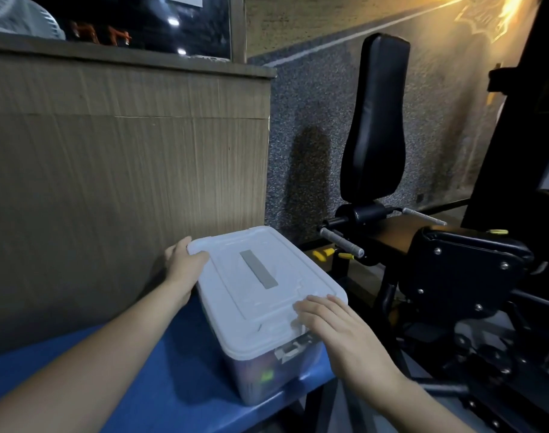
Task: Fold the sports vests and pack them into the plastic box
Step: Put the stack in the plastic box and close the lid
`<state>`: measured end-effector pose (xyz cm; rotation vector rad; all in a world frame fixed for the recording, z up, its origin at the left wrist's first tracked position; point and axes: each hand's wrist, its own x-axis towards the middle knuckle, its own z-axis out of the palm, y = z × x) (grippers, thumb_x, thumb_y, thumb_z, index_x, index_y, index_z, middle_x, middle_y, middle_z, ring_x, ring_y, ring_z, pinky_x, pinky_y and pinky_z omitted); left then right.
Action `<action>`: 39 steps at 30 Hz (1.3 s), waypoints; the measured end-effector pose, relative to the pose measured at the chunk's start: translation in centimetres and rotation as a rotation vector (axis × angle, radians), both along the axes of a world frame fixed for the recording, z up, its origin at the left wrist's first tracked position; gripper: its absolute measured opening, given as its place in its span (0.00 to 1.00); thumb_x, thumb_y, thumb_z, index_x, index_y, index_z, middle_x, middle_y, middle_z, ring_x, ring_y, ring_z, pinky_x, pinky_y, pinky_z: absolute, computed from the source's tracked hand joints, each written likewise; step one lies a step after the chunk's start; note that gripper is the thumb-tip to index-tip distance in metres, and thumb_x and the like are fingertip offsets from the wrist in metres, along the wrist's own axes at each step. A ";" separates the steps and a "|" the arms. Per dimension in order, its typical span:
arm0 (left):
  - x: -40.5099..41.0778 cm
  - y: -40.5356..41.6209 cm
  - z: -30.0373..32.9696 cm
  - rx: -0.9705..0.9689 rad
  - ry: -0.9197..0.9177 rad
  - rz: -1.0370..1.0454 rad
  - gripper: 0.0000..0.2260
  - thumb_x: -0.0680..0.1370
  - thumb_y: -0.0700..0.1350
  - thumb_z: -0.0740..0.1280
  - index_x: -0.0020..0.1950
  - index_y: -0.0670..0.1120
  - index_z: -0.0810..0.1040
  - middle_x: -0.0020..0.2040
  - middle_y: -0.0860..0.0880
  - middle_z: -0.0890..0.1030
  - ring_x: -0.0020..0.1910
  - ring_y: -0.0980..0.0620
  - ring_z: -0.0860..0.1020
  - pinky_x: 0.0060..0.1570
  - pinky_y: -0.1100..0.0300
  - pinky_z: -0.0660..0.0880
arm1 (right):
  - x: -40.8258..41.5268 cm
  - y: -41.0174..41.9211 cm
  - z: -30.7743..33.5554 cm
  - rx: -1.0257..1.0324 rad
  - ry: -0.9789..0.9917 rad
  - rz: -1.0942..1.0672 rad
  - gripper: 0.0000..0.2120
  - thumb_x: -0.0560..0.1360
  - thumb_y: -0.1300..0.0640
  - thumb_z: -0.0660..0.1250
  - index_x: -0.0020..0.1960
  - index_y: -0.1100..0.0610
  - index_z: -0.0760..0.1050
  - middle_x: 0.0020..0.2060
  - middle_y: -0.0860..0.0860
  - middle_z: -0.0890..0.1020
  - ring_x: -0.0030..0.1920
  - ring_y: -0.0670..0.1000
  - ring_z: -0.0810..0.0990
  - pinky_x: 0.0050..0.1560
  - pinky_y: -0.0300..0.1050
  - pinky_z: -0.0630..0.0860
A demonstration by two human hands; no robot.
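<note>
A clear plastic box (260,379) with a white lid (254,295) stands on a blue table (160,385). A grey strip runs along the lid's middle. Dim coloured fabric shows through the box's near wall, too blurred to make out. My left hand (182,267) grips the far left corner of the lid, thumb on top and fingers behind. My right hand (332,326) lies flat on the near right edge of the lid, with its fingers straight across the rim near a side clip.
A wood-grain counter wall (126,157) rises just behind the box on the left. A black gym machine with an upright padded back (376,120) and metal pegs (341,243) stands close on the right. The blue table's edge runs right below the box.
</note>
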<state>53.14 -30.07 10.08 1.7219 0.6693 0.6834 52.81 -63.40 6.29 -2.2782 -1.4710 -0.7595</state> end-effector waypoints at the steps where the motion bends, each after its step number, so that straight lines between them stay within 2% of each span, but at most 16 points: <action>1: 0.1 0.0 -0.2 0.017 0.021 0.002 0.26 0.78 0.40 0.63 0.76 0.47 0.67 0.75 0.48 0.60 0.66 0.47 0.70 0.61 0.55 0.70 | 0.1 -0.1 0.1 0.006 0.034 0.013 0.20 0.75 0.69 0.65 0.63 0.51 0.74 0.66 0.43 0.75 0.72 0.46 0.69 0.74 0.47 0.61; 6: 0.6 0.2 -0.4 0.175 0.119 -0.035 0.12 0.77 0.38 0.57 0.47 0.52 0.77 0.65 0.47 0.69 0.50 0.46 0.73 0.38 0.60 0.71 | 0.9 0.0 1.9 0.146 0.175 -0.107 0.14 0.82 0.51 0.57 0.67 0.47 0.71 0.69 0.43 0.71 0.73 0.46 0.67 0.74 0.55 0.61; 8: 0.6 0.7 -0.6 0.228 0.159 -0.057 0.19 0.74 0.45 0.58 0.62 0.49 0.78 0.70 0.46 0.68 0.56 0.44 0.76 0.50 0.53 0.77 | 1.5 1.1 2.8 0.131 0.316 -0.251 0.19 0.82 0.42 0.53 0.69 0.45 0.69 0.73 0.44 0.66 0.76 0.46 0.61 0.74 0.55 0.60; 10: 0.8 1.3 -0.6 0.298 0.229 -0.059 0.25 0.78 0.48 0.59 0.76 0.48 0.68 0.78 0.49 0.60 0.70 0.44 0.70 0.66 0.48 0.71 | 2.4 2.4 3.7 0.049 0.496 -0.358 0.22 0.82 0.37 0.52 0.73 0.42 0.66 0.77 0.43 0.60 0.78 0.47 0.54 0.75 0.55 0.57; 14: 1.7 1.5 -0.2 0.438 0.347 -0.148 0.25 0.83 0.50 0.57 0.79 0.48 0.62 0.81 0.52 0.54 0.79 0.49 0.57 0.75 0.53 0.59 | 3.9 3.8 5.0 -0.130 0.663 -0.446 0.27 0.79 0.32 0.53 0.76 0.40 0.60 0.80 0.44 0.55 0.78 0.52 0.55 0.72 0.59 0.60; 18: 2.4 1.6 -0.2 0.564 0.472 -0.188 0.24 0.84 0.52 0.55 0.79 0.47 0.61 0.81 0.49 0.53 0.80 0.49 0.51 0.75 0.54 0.54 | 3.6 3.8 5.0 -0.074 0.718 -0.484 0.20 0.78 0.35 0.57 0.65 0.42 0.68 0.70 0.45 0.66 0.64 0.57 0.73 0.59 0.55 0.72; 22: 3.2 1.8 0.4 0.586 0.435 -0.190 0.23 0.83 0.51 0.57 0.77 0.47 0.66 0.77 0.50 0.61 0.75 0.45 0.58 0.72 0.55 0.59 | 3.4 3.4 4.5 0.328 0.913 -0.338 0.07 0.81 0.52 0.62 0.54 0.45 0.79 0.58 0.51 0.76 0.53 0.55 0.79 0.54 0.51 0.78; 23: 3.4 2.1 0.5 0.558 0.423 -0.167 0.22 0.83 0.51 0.58 0.76 0.47 0.67 0.76 0.49 0.63 0.74 0.43 0.60 0.71 0.56 0.59 | 3.2 3.4 4.7 0.423 0.950 -0.287 0.11 0.81 0.57 0.61 0.54 0.48 0.82 0.55 0.57 0.79 0.50 0.57 0.80 0.50 0.46 0.78; 24: 3.6 2.5 0.7 0.525 0.407 -0.136 0.21 0.82 0.51 0.59 0.74 0.46 0.70 0.75 0.46 0.65 0.72 0.41 0.63 0.70 0.55 0.61 | 3.0 3.2 4.8 0.495 0.998 -0.247 0.12 0.82 0.63 0.60 0.55 0.56 0.82 0.51 0.61 0.82 0.49 0.59 0.80 0.45 0.30 0.68; 25: 3.7 3.1 0.7 0.487 0.390 -0.109 0.20 0.82 0.50 0.59 0.71 0.44 0.73 0.72 0.42 0.68 0.70 0.38 0.67 0.69 0.52 0.64 | 3.1 3.1 4.9 0.541 1.063 -0.227 0.13 0.81 0.66 0.58 0.56 0.62 0.81 0.47 0.60 0.84 0.47 0.56 0.82 0.51 0.55 0.72; 26: 3.8 3.6 0.5 0.458 0.375 -0.093 0.18 0.81 0.50 0.59 0.67 0.42 0.75 0.69 0.39 0.71 0.67 0.36 0.70 0.65 0.50 0.68 | 3.2 3.0 4.8 0.585 1.144 -0.212 0.15 0.81 0.68 0.57 0.56 0.60 0.81 0.43 0.54 0.86 0.44 0.51 0.84 0.37 0.37 0.77; 27: 3.8 4.0 0.2 0.437 0.367 -0.095 0.17 0.81 0.50 0.59 0.64 0.42 0.76 0.66 0.38 0.74 0.63 0.36 0.73 0.60 0.49 0.71 | 3.5 3.0 4.5 0.625 1.242 -0.202 0.16 0.82 0.68 0.56 0.56 0.55 0.81 0.41 0.48 0.87 0.41 0.45 0.85 0.36 0.33 0.78; 30: 3.7 4.4 -0.8 0.424 0.350 -0.125 0.10 0.82 0.50 0.60 0.60 0.48 0.75 0.62 0.41 0.74 0.55 0.41 0.76 0.55 0.50 0.73 | 4.3 3.1 3.4 0.685 1.348 -0.231 0.17 0.83 0.64 0.56 0.60 0.49 0.79 0.49 0.47 0.86 0.47 0.44 0.86 0.42 0.36 0.80; 34: 4.5 4.7 -0.5 0.448 0.427 -0.141 0.16 0.82 0.52 0.59 0.66 0.46 0.73 0.65 0.40 0.71 0.58 0.39 0.76 0.58 0.50 0.74 | 5.4 2.8 2.9 0.654 1.273 -0.266 0.15 0.85 0.56 0.54 0.64 0.51 0.78 0.57 0.51 0.84 0.58 0.51 0.82 0.64 0.55 0.77; 37: 5.2 5.3 -0.2 0.499 0.478 -0.133 0.15 0.80 0.54 0.59 0.61 0.45 0.73 0.63 0.42 0.74 0.57 0.40 0.76 0.57 0.50 0.74 | 6.2 2.7 2.9 0.581 1.281 -0.303 0.14 0.85 0.56 0.56 0.63 0.52 0.78 0.56 0.52 0.84 0.58 0.53 0.82 0.64 0.56 0.76; 39: 5.9 5.2 0.2 0.577 0.518 -0.138 0.15 0.80 0.56 0.58 0.54 0.45 0.71 0.57 0.44 0.77 0.53 0.42 0.76 0.51 0.52 0.74 | 6.7 2.9 3.2 0.535 1.277 -0.372 0.14 0.83 0.57 0.56 0.61 0.53 0.79 0.52 0.54 0.84 0.53 0.55 0.83 0.54 0.51 0.79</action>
